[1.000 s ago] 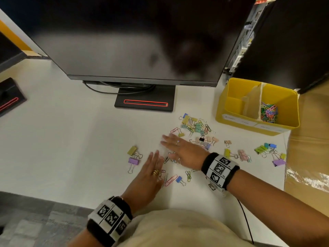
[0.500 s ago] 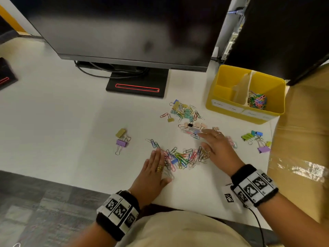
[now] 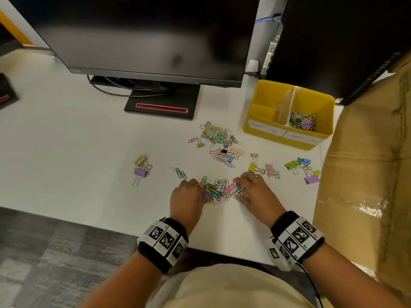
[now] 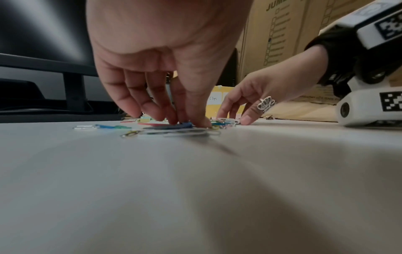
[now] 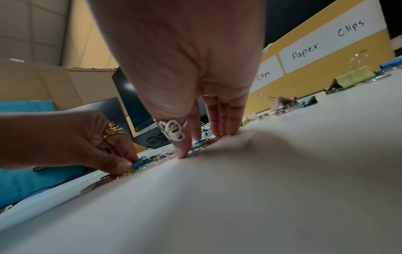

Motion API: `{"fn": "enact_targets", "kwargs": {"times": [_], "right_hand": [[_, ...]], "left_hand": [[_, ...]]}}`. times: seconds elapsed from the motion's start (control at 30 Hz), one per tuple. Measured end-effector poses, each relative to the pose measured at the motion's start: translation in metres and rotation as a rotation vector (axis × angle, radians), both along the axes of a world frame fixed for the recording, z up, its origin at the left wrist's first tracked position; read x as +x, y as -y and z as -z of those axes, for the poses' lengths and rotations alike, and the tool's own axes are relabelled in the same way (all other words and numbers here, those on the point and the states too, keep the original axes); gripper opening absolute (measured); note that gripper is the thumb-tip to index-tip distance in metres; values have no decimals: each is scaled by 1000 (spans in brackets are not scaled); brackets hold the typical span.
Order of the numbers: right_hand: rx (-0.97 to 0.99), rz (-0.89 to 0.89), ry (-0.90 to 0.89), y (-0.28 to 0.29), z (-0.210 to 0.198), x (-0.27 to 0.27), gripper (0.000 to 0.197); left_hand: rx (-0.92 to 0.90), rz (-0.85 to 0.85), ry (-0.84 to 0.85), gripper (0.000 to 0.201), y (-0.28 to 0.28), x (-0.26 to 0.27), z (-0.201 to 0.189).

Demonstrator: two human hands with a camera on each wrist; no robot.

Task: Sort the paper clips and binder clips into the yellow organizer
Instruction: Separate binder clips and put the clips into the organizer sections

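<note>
Two bare hands are working low in the centre of the head view, on a white desk (image 3: 66, 152). The left hand (image 3: 188, 200) is curling its fingers down, thumb and fingertips pinching at the left edge of a small heap of coloured wire paper clips (image 3: 220, 188). The right hand (image 3: 255, 194) is standing on nearly straight fingertips at the heap's right edge, pressing inward rather than gripping anything. In the left wrist view, the left fingertips (image 4: 172, 118) are touching a blue clip flat on the desk.

The yellow plastic organizer (image 3: 262, 127) is sitting in the upper right of the head view, with a divider down its middle. Its right compartment, labelled for paper clips, is already holding a tangle of coloured clips; the left compartment appears to be holding nothing. A mixed scatter of pastel binder clips and paper clips (image 3: 219, 141) is lying between the heap and the organizer. More binder clips (image 3: 304, 168) are lying at mid right, and an olive and purple binder clip pair (image 3: 140, 167) is lying at mid left. A black monitor (image 3: 144, 34) is filling the top of the frame, and a brown cardboard box (image 3: 367, 174) is standing at the right edge.

The step in hand seems to be gathering loose paper clips into one bunch. Next, the hands would need to close around the bunch and carry it to the right compartment without dropping any.
</note>
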State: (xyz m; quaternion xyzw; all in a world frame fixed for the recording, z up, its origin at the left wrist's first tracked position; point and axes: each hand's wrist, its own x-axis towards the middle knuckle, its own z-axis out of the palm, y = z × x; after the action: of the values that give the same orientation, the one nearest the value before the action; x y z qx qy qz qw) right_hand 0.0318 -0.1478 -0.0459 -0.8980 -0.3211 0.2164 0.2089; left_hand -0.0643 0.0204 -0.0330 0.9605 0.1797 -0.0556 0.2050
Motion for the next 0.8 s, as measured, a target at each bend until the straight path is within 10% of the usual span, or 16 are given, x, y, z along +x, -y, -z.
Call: {"fn": "enact_targets", "kwargs": {"times": [0.43, 0.8], "right_hand": [[-7, -179, -18, -53, -8, 17, 47], [97, -151, 221, -47, -8, 13, 37]], "left_hand": [[-400, -300, 61, 15, -47, 28, -29], [-37, -302, -45, 21, -121, 103, -15]]}}
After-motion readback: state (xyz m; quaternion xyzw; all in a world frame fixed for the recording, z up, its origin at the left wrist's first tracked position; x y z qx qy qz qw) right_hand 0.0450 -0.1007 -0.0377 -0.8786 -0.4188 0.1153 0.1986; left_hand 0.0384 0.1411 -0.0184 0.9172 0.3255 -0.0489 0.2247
